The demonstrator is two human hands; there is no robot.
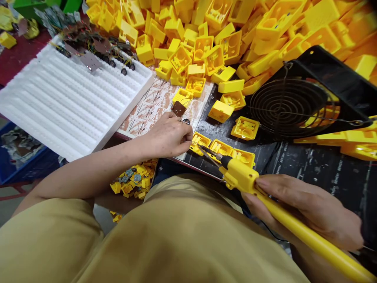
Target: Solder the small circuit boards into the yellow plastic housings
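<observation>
My right hand (306, 208) is closed around a yellow soldering iron (241, 177), whose metal tip points left at a yellow plastic housing (200, 142) on the black mat. My left hand (169, 135) has its fingers pinched at that housing's left edge; what they pinch is too small to make out. A small brown circuit board (178, 109) with thin wires sits just above my left hand. Two more open housings (232, 151) lie in a row to the right of the first.
A big heap of yellow housings (224, 35) fills the back. A black fan with a wire grille (290, 104) stands at the right. A white ribbed foam tray (67, 98) holding several wired boards lies at the left. Yellow assembled parts sit in a bin (134, 182) below the table edge.
</observation>
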